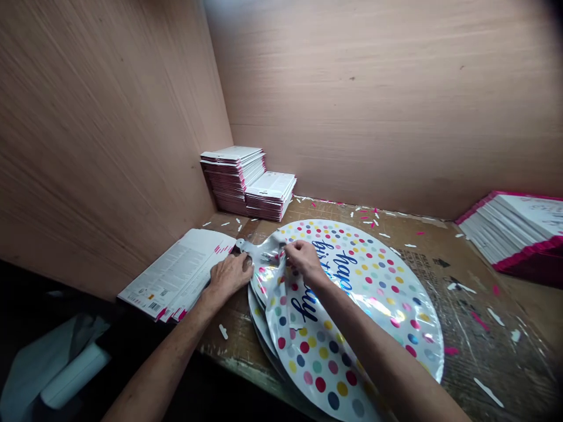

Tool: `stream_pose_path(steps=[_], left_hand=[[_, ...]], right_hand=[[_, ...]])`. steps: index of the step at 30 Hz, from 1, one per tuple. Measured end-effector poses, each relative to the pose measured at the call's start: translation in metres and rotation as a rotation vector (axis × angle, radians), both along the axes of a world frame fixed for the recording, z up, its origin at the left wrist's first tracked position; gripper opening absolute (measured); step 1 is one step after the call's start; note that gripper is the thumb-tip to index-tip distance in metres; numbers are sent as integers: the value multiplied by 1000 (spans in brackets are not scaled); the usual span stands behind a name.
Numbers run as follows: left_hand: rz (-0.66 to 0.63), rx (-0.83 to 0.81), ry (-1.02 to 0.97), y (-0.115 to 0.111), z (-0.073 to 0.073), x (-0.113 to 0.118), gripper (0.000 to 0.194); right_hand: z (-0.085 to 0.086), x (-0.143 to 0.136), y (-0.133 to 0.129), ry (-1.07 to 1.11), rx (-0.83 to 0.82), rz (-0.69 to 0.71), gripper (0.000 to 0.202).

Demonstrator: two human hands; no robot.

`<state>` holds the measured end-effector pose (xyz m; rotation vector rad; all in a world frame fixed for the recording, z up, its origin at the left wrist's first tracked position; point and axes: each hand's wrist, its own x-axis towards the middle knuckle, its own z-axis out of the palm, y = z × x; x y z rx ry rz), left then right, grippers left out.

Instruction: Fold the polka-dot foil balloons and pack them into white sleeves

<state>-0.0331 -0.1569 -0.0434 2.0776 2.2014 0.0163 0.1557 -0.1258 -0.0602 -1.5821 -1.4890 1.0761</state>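
Note:
A round, flat foil balloon [325, 366] with coloured dots and blue "happy birthday" lettering lies on top of several others. My right hand [303, 258] pinches its film near the neck, which raises a crease there. At the balloon's tail, my left hand [231, 272] is bent with its fingertips against the neck end; the tips are partly hidden, so its grip is unclear. Just left of that hand lies a fanned pile of printed white packets [176, 275] with pink edges.
Two stacks of white and pink packets [233, 176] stand in the back corner. More packets [523, 228] lean at the right. Paper scraps [488, 391] litter the cardboard-covered table [466, 316]. Wooden panels [373, 99] enclose the left and back. Pale wrapped material [74, 375] sits low at the left.

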Motion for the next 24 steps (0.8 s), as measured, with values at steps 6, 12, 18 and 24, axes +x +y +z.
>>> stream_pose_path(steps=[6,12,18,24], left_hand=[[-328,81,-274,-35,23,31,32],[-644,-603,-448,-117,34,27,41],[-512,-528,-583,-98,51,29,32],[-493,162,-368,-47,9,111,56]], right_hand=[[-3,17,1,55,-60,58,6],[-8,12,15,47,-63,27,13],[-11,36,3,88,-96,-9,12],[-12,109,-34,98,-178,-97,29]])
